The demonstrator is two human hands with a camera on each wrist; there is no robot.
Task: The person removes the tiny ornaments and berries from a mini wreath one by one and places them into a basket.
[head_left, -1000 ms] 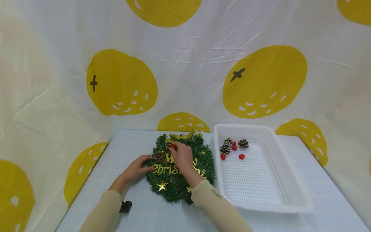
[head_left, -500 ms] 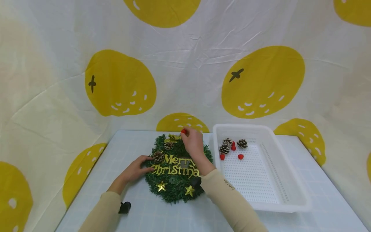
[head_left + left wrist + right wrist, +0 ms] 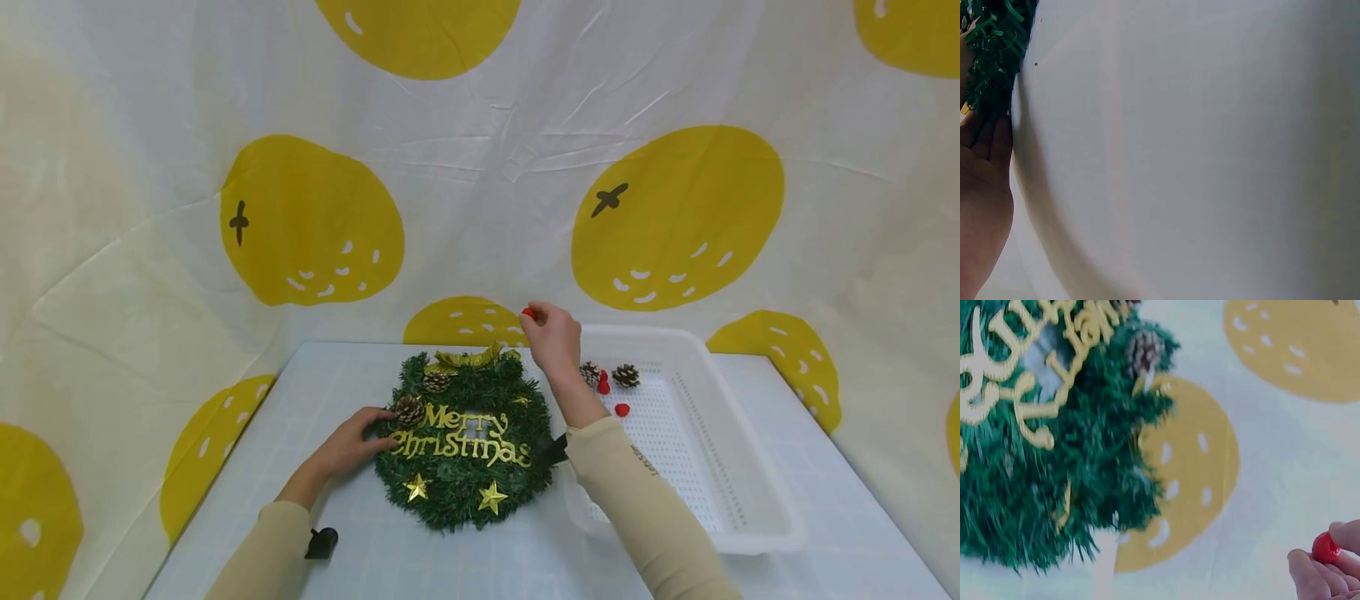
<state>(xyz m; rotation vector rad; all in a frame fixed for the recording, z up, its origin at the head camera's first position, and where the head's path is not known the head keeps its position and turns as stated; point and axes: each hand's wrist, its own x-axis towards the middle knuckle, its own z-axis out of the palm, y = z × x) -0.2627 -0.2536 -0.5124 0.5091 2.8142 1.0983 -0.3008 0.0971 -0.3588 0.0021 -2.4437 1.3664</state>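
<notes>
A green tinsel Christmas wreath [image 3: 517, 479] lies on the table, bearing gold "Merry Christmas" lettering [image 3: 465, 435], gold stars [image 3: 492, 498] and a gold ribbon near the top. Two pine cones [image 3: 409, 409] sit on its upper left. My left hand [image 3: 351, 442] holds the wreath's left edge, fingers by the lower pine cone and thumb by the lettering. Up above the gap between wreath and basket, my right hand [image 3: 557, 337] pinches a small red berry [image 3: 1326, 548] between thumb and fingers. In the left wrist view, fingers [image 3: 985, 140] touch the tinsel.
A white perforated plastic basket [image 3: 750, 442] stands to the right, partly behind my right arm. Inside it are pine cones [image 3: 626, 376] and red berries [image 3: 622, 410]. A fruit-print cloth [image 3: 480, 208] hangs behind the table.
My right hand, with the red berry, has moved from over the wreath's upper left to the right and upward, toward the basket. The left hand has stayed at the wreath's edge.
</notes>
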